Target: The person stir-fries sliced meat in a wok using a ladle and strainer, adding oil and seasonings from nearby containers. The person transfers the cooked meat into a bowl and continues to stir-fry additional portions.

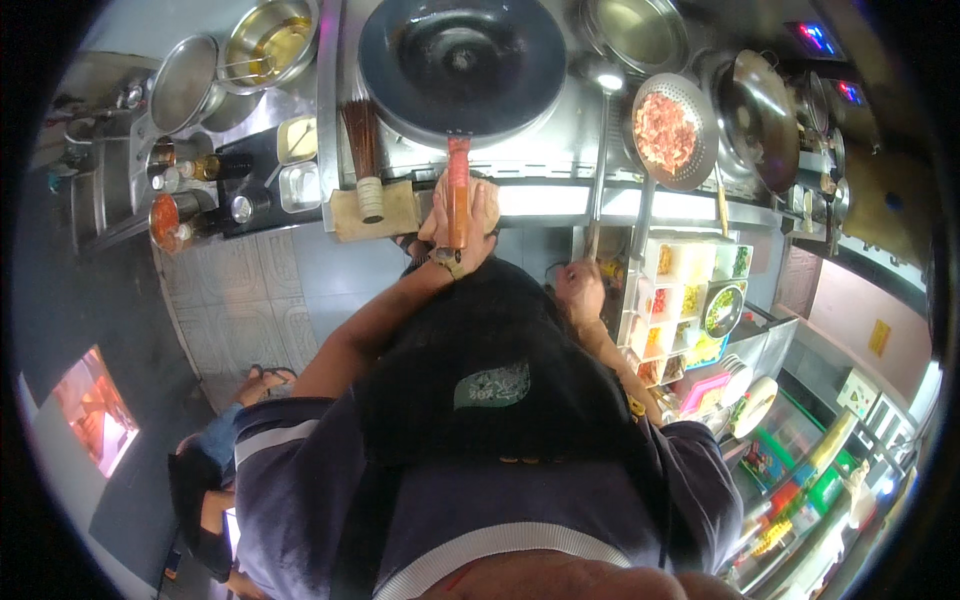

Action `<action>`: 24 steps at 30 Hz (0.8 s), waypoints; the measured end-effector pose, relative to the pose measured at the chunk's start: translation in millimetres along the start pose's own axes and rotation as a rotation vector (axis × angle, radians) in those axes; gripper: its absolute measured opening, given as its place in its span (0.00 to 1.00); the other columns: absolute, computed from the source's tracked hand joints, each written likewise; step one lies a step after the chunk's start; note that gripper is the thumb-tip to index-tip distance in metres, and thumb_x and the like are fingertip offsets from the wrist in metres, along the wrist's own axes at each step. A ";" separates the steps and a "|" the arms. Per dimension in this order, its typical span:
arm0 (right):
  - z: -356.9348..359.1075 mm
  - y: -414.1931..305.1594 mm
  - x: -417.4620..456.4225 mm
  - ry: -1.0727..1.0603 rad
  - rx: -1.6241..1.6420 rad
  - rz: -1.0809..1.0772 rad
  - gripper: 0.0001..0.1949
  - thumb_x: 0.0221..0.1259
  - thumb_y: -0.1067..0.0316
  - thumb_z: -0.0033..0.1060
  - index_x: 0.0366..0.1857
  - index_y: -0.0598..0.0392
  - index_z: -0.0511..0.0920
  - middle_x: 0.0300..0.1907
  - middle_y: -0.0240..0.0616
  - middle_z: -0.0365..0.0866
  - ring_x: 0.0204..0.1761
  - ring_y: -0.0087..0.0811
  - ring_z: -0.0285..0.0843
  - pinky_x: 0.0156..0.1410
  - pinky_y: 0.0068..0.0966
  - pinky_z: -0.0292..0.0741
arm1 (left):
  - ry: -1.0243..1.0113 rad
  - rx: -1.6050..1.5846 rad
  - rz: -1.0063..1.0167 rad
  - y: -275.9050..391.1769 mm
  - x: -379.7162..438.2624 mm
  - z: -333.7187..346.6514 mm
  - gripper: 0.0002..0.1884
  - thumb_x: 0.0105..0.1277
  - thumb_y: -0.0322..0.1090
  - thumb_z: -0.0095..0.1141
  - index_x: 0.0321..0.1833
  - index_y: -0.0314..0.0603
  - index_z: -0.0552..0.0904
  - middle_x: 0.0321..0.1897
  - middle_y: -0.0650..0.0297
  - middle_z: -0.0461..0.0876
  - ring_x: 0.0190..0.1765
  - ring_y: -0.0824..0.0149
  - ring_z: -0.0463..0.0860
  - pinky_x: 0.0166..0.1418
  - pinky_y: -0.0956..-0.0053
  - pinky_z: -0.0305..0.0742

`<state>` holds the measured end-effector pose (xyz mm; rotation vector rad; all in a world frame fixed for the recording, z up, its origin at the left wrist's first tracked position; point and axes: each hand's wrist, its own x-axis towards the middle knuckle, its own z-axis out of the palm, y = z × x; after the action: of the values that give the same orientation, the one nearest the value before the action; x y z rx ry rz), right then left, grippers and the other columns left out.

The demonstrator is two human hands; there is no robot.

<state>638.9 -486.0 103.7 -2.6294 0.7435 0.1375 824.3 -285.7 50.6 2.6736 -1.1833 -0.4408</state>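
Observation:
A dark wok [461,67] sits over the stove before me, its inside bare with a wet shine. Its red-orange handle [458,195] points towards me. My left hand [469,244], with a watch at the wrist, holds that handle from below with a tan folded cloth [486,202]. Low at the right, my right hand [581,289] is closed around the handle end of a long metal ladle [601,157]. The ladle's head lies on the stove, right of the wok. Beside it, a perforated strainer [697,150] holds pieces of pinkish meat [664,131].
A bamboo wok brush [361,157] lies on the stove edge at left. Farther left are a metal bowl of oil [281,49] and sauce containers [169,217]. Another wok [765,127] and ingredient bins [667,300] stand at right. A person [210,480] is behind me at left.

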 end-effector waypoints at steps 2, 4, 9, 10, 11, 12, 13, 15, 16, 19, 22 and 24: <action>-15.2 -13.0 15.3 0.276 0.037 0.158 0.13 0.60 0.65 0.68 0.43 0.60 0.78 0.43 0.52 0.77 0.47 0.59 0.77 0.55 0.47 0.77 | -0.013 -0.059 -0.068 1.8 -2.1 -6.2 0.56 0.61 0.60 0.65 0.82 0.29 0.54 0.80 0.34 0.51 0.83 0.34 0.46 0.79 0.30 0.37; 3.3 11.1 28.7 0.254 -0.020 0.287 0.23 0.62 0.60 0.66 0.53 0.67 0.72 0.47 0.62 0.76 0.55 0.62 0.75 0.61 0.48 0.76 | 0.162 -0.244 0.054 -15.3 -6.0 -13.1 0.56 0.58 0.58 0.67 0.82 0.33 0.55 0.80 0.36 0.52 0.83 0.35 0.48 0.80 0.32 0.40; 38.3 48.7 51.7 0.164 -0.100 0.265 0.25 0.63 0.61 0.62 0.59 0.67 0.69 0.50 0.62 0.76 0.55 0.63 0.76 0.62 0.52 0.76 | 0.096 -0.223 0.036 -51.0 -49.8 3.3 0.46 0.61 0.47 0.65 0.80 0.37 0.61 0.80 0.43 0.56 0.83 0.44 0.53 0.83 0.37 0.44; 20.0 25.4 54.2 0.268 -0.134 0.131 0.24 0.63 0.62 0.62 0.57 0.66 0.70 0.48 0.61 0.77 0.54 0.62 0.77 0.60 0.53 0.77 | 0.077 -0.129 0.040 -56.7 -65.1 6.2 0.40 0.64 0.44 0.63 0.78 0.37 0.65 0.79 0.44 0.59 0.82 0.46 0.55 0.83 0.38 0.45; -2.1 1.4 58.1 0.377 -0.165 0.004 0.22 0.63 0.63 0.62 0.56 0.65 0.72 0.46 0.60 0.77 0.53 0.61 0.78 0.58 0.53 0.78 | 0.122 0.037 0.134 -63.6 -74.4 2.3 0.33 0.67 0.39 0.60 0.74 0.36 0.71 0.78 0.45 0.62 0.81 0.47 0.58 0.82 0.39 0.49; 3.0 1.2 60.1 0.301 -0.029 -0.075 0.20 0.62 0.63 0.62 0.54 0.64 0.74 0.44 0.59 0.78 0.51 0.61 0.79 0.58 0.52 0.78 | 0.086 -0.122 0.065 -68.6 -78.2 -9.4 0.27 0.68 0.37 0.58 0.69 0.36 0.75 0.75 0.45 0.66 0.79 0.46 0.62 0.81 0.44 0.55; 1.2 -6.2 60.5 0.203 0.100 -0.165 0.18 0.62 0.64 0.62 0.52 0.64 0.76 0.42 0.57 0.79 0.50 0.61 0.80 0.57 0.51 0.78 | 0.046 -0.294 -0.018 -66.9 -91.1 -17.3 0.22 0.69 0.34 0.56 0.64 0.35 0.79 0.72 0.46 0.70 0.76 0.45 0.66 0.79 0.49 0.60; 23.1 -17.8 65.6 -0.140 0.151 -0.003 0.15 0.60 0.62 0.64 0.46 0.60 0.83 0.44 0.54 0.86 0.50 0.57 0.84 0.61 0.47 0.79 | 0.099 -0.378 -0.161 -70.6 -102.8 -12.6 0.27 0.67 0.31 0.55 0.69 0.34 0.75 0.71 0.46 0.71 0.72 0.45 0.71 0.70 0.53 0.72; 57.0 -1.4 77.7 -0.415 0.071 0.085 0.18 0.61 0.57 0.65 0.50 0.58 0.84 0.48 0.55 0.86 0.54 0.57 0.83 0.63 0.46 0.79 | 0.117 -0.421 -0.203 -75.7 -95.9 -13.9 0.29 0.66 0.30 0.54 0.72 0.33 0.73 0.71 0.46 0.71 0.69 0.45 0.74 0.66 0.55 0.77; 141.5 33.3 98.2 -0.885 -0.057 0.113 0.22 0.62 0.52 0.67 0.54 0.56 0.84 0.53 0.56 0.85 0.58 0.56 0.83 0.65 0.44 0.79 | 0.223 -0.291 -0.128 -52.2 -70.2 -61.6 0.22 0.68 0.36 0.57 0.64 0.36 0.78 0.64 0.45 0.77 0.61 0.45 0.80 0.65 0.55 0.77; 180.5 21.5 126.9 -0.845 0.014 0.102 0.23 0.61 0.51 0.67 0.55 0.55 0.84 0.54 0.55 0.85 0.59 0.55 0.82 0.66 0.44 0.79 | 0.223 -0.245 -0.016 -60.1 -51.3 -32.6 0.29 0.66 0.36 0.60 0.70 0.39 0.72 0.64 0.45 0.76 0.58 0.43 0.82 0.59 0.54 0.81; 187.0 12.3 143.6 -0.790 0.069 0.114 0.24 0.61 0.50 0.67 0.55 0.55 0.84 0.55 0.55 0.85 0.60 0.54 0.81 0.66 0.44 0.78 | 0.101 -0.382 -0.013 -52.7 -38.5 -43.0 0.35 0.63 0.35 0.61 0.74 0.41 0.67 0.64 0.46 0.76 0.60 0.43 0.80 0.60 0.53 0.80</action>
<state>757.7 -488.9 -100.3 -2.1757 0.5831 1.0786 850.7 -219.9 83.4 2.3464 -0.9442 -0.4729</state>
